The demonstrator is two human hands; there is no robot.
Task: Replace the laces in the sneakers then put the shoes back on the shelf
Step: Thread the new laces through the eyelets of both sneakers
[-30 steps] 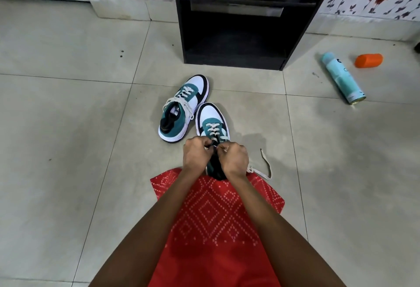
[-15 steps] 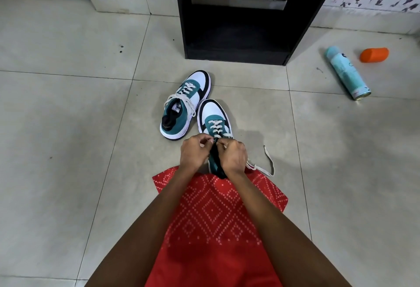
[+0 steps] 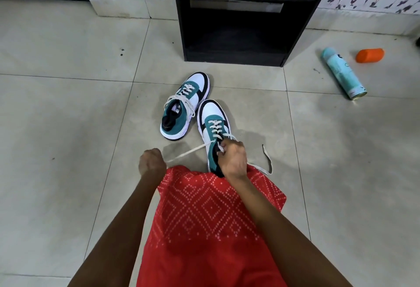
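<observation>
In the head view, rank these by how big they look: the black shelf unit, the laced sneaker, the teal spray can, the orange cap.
1. black shelf unit
2. laced sneaker
3. teal spray can, near the sneaker in length but much narrower
4. orange cap

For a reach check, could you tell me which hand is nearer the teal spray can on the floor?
Right. The right hand holds the near sneaker, the spray can farther out to its right; the left hand, gripping the lace, sits left of that sneaker, farther away.
</observation>
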